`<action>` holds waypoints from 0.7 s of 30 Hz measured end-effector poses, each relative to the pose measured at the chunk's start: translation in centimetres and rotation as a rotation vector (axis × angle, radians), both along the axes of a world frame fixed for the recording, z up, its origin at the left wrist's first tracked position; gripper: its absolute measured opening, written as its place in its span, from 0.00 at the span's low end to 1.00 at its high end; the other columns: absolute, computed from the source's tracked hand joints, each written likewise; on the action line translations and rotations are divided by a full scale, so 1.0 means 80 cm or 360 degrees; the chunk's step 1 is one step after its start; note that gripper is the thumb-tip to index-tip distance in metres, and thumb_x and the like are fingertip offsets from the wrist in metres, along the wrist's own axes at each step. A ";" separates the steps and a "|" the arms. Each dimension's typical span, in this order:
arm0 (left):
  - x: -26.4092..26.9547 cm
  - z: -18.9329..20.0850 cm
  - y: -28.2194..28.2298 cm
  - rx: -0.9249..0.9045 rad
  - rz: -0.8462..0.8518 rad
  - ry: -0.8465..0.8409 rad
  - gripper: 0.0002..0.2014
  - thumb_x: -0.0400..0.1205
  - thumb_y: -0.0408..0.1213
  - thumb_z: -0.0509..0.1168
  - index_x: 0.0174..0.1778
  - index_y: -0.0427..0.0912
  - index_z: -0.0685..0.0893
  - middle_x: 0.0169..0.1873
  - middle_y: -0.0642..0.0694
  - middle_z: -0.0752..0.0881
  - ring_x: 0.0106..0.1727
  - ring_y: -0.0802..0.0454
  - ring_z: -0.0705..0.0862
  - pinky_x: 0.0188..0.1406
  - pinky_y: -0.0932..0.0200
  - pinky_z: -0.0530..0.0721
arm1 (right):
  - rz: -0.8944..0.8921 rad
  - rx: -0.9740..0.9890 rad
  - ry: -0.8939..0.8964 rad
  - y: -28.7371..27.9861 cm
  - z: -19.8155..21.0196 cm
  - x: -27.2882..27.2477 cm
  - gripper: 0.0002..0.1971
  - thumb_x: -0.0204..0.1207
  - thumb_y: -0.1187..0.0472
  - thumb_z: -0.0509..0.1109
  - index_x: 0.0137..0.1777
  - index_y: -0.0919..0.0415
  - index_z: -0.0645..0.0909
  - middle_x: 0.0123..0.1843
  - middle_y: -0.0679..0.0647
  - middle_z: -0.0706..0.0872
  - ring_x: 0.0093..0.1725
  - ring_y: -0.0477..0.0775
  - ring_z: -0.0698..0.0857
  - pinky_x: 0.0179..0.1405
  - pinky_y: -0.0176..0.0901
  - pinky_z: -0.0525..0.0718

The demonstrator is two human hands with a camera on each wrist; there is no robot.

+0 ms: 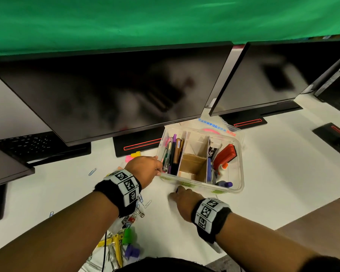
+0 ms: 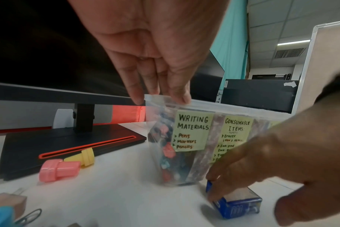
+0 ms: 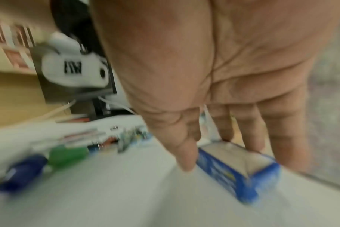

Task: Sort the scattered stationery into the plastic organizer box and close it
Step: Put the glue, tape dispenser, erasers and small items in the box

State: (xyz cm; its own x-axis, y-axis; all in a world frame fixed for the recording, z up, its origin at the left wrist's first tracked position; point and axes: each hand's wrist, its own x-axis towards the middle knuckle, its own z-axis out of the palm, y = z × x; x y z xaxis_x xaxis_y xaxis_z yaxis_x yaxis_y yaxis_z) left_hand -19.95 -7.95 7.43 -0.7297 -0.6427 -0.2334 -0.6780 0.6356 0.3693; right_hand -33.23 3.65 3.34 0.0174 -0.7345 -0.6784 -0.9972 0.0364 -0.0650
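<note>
The clear plastic organizer box [image 1: 200,186] stands open on the white desk, split by cardboard dividers, with pens in its left section and a red stapler [image 1: 225,154] on the right. Yellow labels show on its wall [image 2: 192,130]. My left hand [image 1: 157,169] is at the box's near left corner, its straight fingers [image 2: 180,95] touching the rim. My right hand [image 1: 178,193] lies on the desk just in front of the box. It pinches a small blue box [image 2: 237,205] between thumb [image 3: 184,161] and fingers. That blue box [image 3: 243,173] rests on the desk.
A pink cap [image 2: 56,169] and a yellow cap [image 2: 82,156] lie left of the organizer by a monitor base [image 1: 137,144]. Paper clips [image 1: 92,171] and coloured clips [image 1: 118,246] are scattered near my left arm. Two monitors [image 1: 106,91] stand close behind. The lid [image 1: 216,130] lies behind the box.
</note>
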 end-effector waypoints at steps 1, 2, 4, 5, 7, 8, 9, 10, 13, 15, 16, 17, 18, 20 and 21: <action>0.000 0.000 0.000 0.0011 0.0003 -0.0002 0.12 0.84 0.38 0.59 0.61 0.45 0.84 0.71 0.47 0.79 0.80 0.59 0.65 0.73 0.62 0.65 | 0.0006 -0.0045 0.0021 -0.002 -0.007 0.000 0.24 0.81 0.66 0.54 0.77 0.60 0.63 0.75 0.66 0.64 0.69 0.70 0.72 0.64 0.60 0.77; 0.000 0.000 0.001 0.0013 0.0004 -0.0004 0.12 0.84 0.38 0.59 0.61 0.45 0.84 0.71 0.48 0.80 0.80 0.59 0.65 0.73 0.62 0.65 | 0.0022 -0.0085 0.0050 -0.002 -0.011 0.001 0.22 0.81 0.67 0.53 0.76 0.61 0.64 0.76 0.67 0.64 0.69 0.70 0.72 0.63 0.61 0.77; 0.001 0.000 0.002 0.0000 0.0010 -0.0011 0.12 0.84 0.37 0.59 0.60 0.45 0.84 0.69 0.48 0.81 0.80 0.59 0.65 0.72 0.62 0.66 | 0.0053 -0.0118 0.0095 -0.002 -0.019 0.005 0.21 0.81 0.68 0.52 0.74 0.64 0.67 0.74 0.68 0.64 0.67 0.71 0.71 0.60 0.62 0.77; 0.001 -0.001 0.002 -0.0009 0.0013 -0.0011 0.12 0.84 0.37 0.59 0.60 0.45 0.84 0.69 0.48 0.81 0.79 0.59 0.66 0.72 0.61 0.66 | 0.0045 -0.0131 0.0099 -0.001 -0.023 0.005 0.20 0.81 0.68 0.52 0.72 0.65 0.68 0.73 0.68 0.65 0.66 0.71 0.71 0.59 0.61 0.78; 0.000 -0.002 0.003 -0.0018 0.0014 -0.0016 0.12 0.84 0.37 0.59 0.60 0.45 0.84 0.69 0.48 0.81 0.79 0.59 0.66 0.73 0.60 0.66 | -0.0007 -0.0132 0.0093 0.004 -0.028 0.002 0.18 0.81 0.67 0.53 0.69 0.66 0.70 0.69 0.68 0.69 0.65 0.71 0.72 0.57 0.60 0.78; 0.000 -0.001 0.003 -0.0016 0.0012 -0.0018 0.12 0.85 0.37 0.59 0.61 0.45 0.84 0.70 0.48 0.80 0.80 0.58 0.66 0.74 0.60 0.66 | -0.0049 -0.0128 0.0077 0.008 -0.029 0.000 0.17 0.81 0.67 0.53 0.68 0.67 0.71 0.68 0.68 0.70 0.64 0.70 0.73 0.57 0.60 0.78; 0.000 -0.001 0.004 -0.0010 0.0012 -0.0020 0.12 0.85 0.37 0.59 0.61 0.44 0.84 0.70 0.48 0.80 0.80 0.58 0.66 0.74 0.60 0.65 | -0.0081 -0.0119 0.0057 0.011 -0.028 -0.002 0.17 0.81 0.66 0.54 0.68 0.66 0.71 0.67 0.68 0.71 0.64 0.70 0.73 0.57 0.60 0.78; -0.001 -0.001 0.003 -0.0004 0.0009 -0.0018 0.12 0.85 0.37 0.59 0.61 0.44 0.84 0.70 0.48 0.81 0.80 0.57 0.66 0.75 0.59 0.65 | -0.0100 -0.0116 0.0041 0.014 -0.025 -0.003 0.17 0.80 0.65 0.56 0.68 0.66 0.71 0.66 0.67 0.72 0.63 0.70 0.74 0.57 0.59 0.79; -0.001 -0.001 0.005 -0.0005 0.0005 -0.0012 0.13 0.85 0.37 0.58 0.61 0.44 0.84 0.70 0.47 0.80 0.80 0.57 0.65 0.73 0.60 0.66 | -0.0152 -0.0157 -0.0127 0.018 -0.002 -0.004 0.21 0.76 0.60 0.64 0.69 0.60 0.71 0.64 0.64 0.74 0.61 0.68 0.78 0.53 0.51 0.79; 0.000 -0.002 0.006 -0.0028 0.0019 0.0005 0.13 0.85 0.38 0.59 0.61 0.45 0.84 0.70 0.48 0.80 0.80 0.57 0.66 0.72 0.60 0.68 | -0.0219 -0.0274 -0.0352 0.015 0.028 -0.004 0.22 0.71 0.58 0.67 0.67 0.54 0.75 0.59 0.60 0.75 0.58 0.64 0.81 0.50 0.44 0.78; 0.001 -0.002 0.006 -0.0038 0.0029 0.0024 0.12 0.84 0.38 0.59 0.60 0.45 0.84 0.70 0.48 0.80 0.79 0.57 0.66 0.72 0.60 0.68 | -0.0248 -0.0336 -0.0451 0.012 0.049 -0.006 0.21 0.70 0.58 0.69 0.65 0.52 0.78 0.56 0.57 0.75 0.56 0.61 0.81 0.49 0.41 0.77; 0.002 -0.002 0.006 -0.0046 0.0035 0.0036 0.12 0.84 0.38 0.59 0.60 0.46 0.84 0.70 0.48 0.80 0.79 0.57 0.67 0.71 0.61 0.69 | -0.0278 -0.0397 -0.0540 0.009 0.071 -0.010 0.20 0.70 0.58 0.70 0.63 0.51 0.80 0.52 0.55 0.75 0.55 0.58 0.81 0.49 0.39 0.76; 0.003 -0.002 0.007 -0.0052 0.0036 0.0043 0.12 0.84 0.38 0.60 0.60 0.46 0.85 0.69 0.48 0.81 0.79 0.57 0.67 0.71 0.61 0.69 | -0.0321 -0.0452 -0.0618 0.006 0.094 -0.018 0.18 0.70 0.58 0.71 0.61 0.51 0.81 0.50 0.52 0.76 0.53 0.55 0.81 0.49 0.39 0.76; 0.004 -0.003 0.008 -0.0061 0.0037 0.0047 0.12 0.84 0.38 0.60 0.60 0.46 0.85 0.69 0.47 0.81 0.79 0.57 0.68 0.71 0.61 0.70 | -0.0470 -0.0570 -0.0750 -0.003 0.134 -0.041 0.14 0.71 0.57 0.73 0.56 0.52 0.83 0.47 0.47 0.80 0.49 0.50 0.81 0.50 0.39 0.78; 0.005 -0.003 0.008 -0.0068 0.0041 0.0048 0.12 0.84 0.38 0.60 0.60 0.46 0.84 0.70 0.47 0.80 0.78 0.57 0.68 0.71 0.60 0.70 | -0.0569 -0.0637 -0.0791 -0.010 0.147 -0.057 0.12 0.70 0.55 0.75 0.53 0.51 0.83 0.47 0.47 0.82 0.47 0.50 0.82 0.50 0.41 0.79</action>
